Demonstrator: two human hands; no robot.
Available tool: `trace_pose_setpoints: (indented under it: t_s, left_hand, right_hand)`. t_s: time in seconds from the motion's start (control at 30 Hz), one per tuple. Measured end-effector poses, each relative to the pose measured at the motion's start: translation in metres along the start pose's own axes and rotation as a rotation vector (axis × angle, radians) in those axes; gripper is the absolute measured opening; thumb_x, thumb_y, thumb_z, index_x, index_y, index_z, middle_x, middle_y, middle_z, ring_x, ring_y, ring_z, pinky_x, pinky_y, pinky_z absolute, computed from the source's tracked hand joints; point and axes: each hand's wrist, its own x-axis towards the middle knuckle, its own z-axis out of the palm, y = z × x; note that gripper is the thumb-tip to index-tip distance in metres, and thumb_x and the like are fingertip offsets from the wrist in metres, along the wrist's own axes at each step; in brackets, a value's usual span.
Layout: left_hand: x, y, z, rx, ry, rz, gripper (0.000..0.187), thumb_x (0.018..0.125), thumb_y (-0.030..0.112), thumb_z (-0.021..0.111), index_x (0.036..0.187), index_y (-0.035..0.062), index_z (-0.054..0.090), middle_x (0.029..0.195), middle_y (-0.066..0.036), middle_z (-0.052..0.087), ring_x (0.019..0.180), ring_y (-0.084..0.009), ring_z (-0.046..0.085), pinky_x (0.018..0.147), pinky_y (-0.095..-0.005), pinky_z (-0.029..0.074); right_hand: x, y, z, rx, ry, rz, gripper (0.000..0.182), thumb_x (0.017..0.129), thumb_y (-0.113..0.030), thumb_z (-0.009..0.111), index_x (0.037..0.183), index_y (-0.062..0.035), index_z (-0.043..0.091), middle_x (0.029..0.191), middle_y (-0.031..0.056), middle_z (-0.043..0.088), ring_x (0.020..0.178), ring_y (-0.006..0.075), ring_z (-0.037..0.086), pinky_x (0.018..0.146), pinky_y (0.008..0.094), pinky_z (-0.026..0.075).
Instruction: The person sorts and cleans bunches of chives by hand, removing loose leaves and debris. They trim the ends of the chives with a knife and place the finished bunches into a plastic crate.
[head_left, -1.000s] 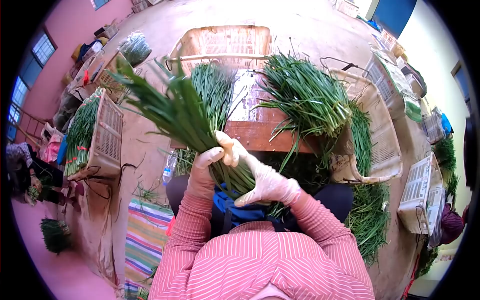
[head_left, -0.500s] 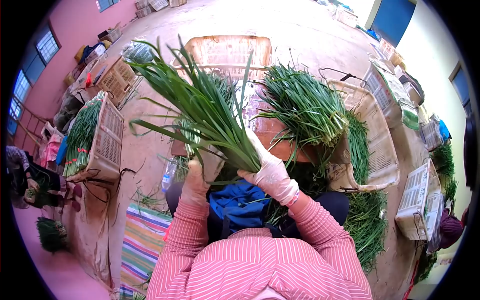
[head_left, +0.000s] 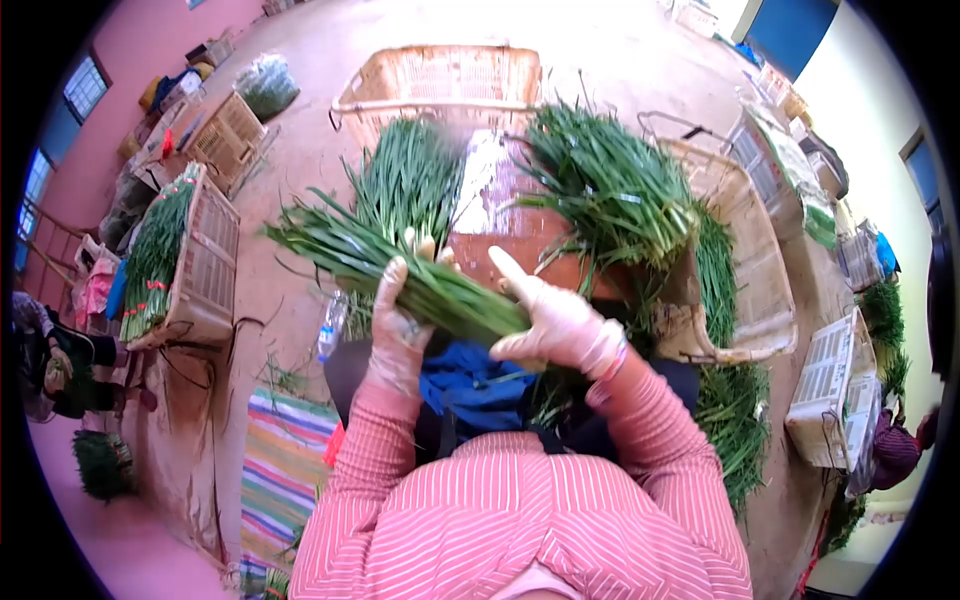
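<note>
A bunch of garlic chives lies slantwise across my lap, leaf tips pointing to the upper left. My left hand, in a pale glove, is wrapped around its middle, with the fingertips showing on the far side. At the stem end, my gloved right hand has thumb and fingers spread apart, the palm close against the cut ends. Whether it presses on them is hard to see. Beyond my hands, a pile of chives and a larger pile lie on a wet brown board.
An upright plastic crate stands behind the board. To the right is another crate with chives inside. Loose chives cover the floor at my right. On the left are a crate of tied bunches, a striped mat and another person.
The bunch has tipped from upright to nearly level and come lower. My left hand has taken hold of its middle. My right hand has loosened from the stems, fingers now spread at their ends.
</note>
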Motion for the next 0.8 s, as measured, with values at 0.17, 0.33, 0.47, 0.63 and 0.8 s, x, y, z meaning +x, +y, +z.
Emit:
trace_pose_setpoints:
  t_s: [0.17, 0.33, 0.47, 0.63, 0.8]
  left_hand:
    - [-0.005, 0.005, 0.002, -0.041, -0.077, -0.033, 0.06, 0.089, 0.034, 0.06, 0.138, 0.0069, 0.038, 0.133, -0.014, 0.051, 0.126, -0.039, 0.043, 0.105, -0.0558, 0.034]
    - [-0.01, 0.005, -0.005, 0.134, -0.164, -0.06, 0.083, 0.086, 0.05, 0.058, 0.144, 0.0009, 0.025, 0.142, -0.017, 0.039, 0.13, -0.0398, 0.036, 0.107, -0.0566, 0.03]
    - [-0.013, 0.001, -0.006, 0.143, -0.205, -0.127, 0.077, 0.09, 0.047, 0.054, 0.145, 0.0019, 0.024, 0.144, -0.017, 0.038, 0.132, -0.0403, 0.033, 0.108, -0.0554, 0.029]
    - [-0.009, -0.001, -0.012, 0.014, 0.028, -0.072, 0.046, 0.094, 0.018, 0.053, 0.138, 0.0093, 0.042, 0.121, -0.012, 0.06, 0.12, -0.0418, 0.048, 0.101, -0.0579, 0.039]
    - [-0.009, 0.007, -0.012, -0.042, 0.152, 0.058, 0.033, 0.095, 0.015, 0.05, 0.128, 0.0108, 0.052, 0.116, -0.012, 0.062, 0.118, -0.0398, 0.05, 0.1, -0.0593, 0.04]
  right_hand:
    - [-0.013, 0.016, -0.016, 0.595, -0.114, 0.061, 0.051, 0.085, -0.011, 0.067, 0.131, 0.003, 0.048, 0.12, 0.0061, 0.06, 0.107, 0.0116, 0.054, 0.096, 0.0264, 0.041]
    - [-0.016, 0.026, -0.028, 0.679, -0.191, 0.102, 0.043, 0.09, -0.014, 0.063, 0.128, 0.0017, 0.052, 0.115, 0.0036, 0.062, 0.098, 0.0087, 0.055, 0.089, 0.0233, 0.044]
    - [-0.014, 0.036, -0.035, 0.709, -0.255, 0.123, 0.042, 0.089, -0.011, 0.062, 0.128, 0.0007, 0.053, 0.111, 0.0016, 0.064, 0.092, 0.0064, 0.055, 0.084, 0.0231, 0.046]
    - [-0.009, 0.055, -0.027, 0.253, 0.045, -0.087, 0.04, 0.086, -0.018, 0.063, 0.123, -0.0046, 0.058, 0.113, 0.0132, 0.063, 0.102, 0.0227, 0.059, 0.092, 0.0312, 0.044]
    - [-0.033, 0.035, -0.018, 0.261, 0.565, 0.046, 0.035, 0.083, -0.028, 0.068, 0.108, -0.0048, 0.066, 0.089, 0.0122, 0.066, 0.08, 0.0214, 0.064, 0.074, 0.0306, 0.051]
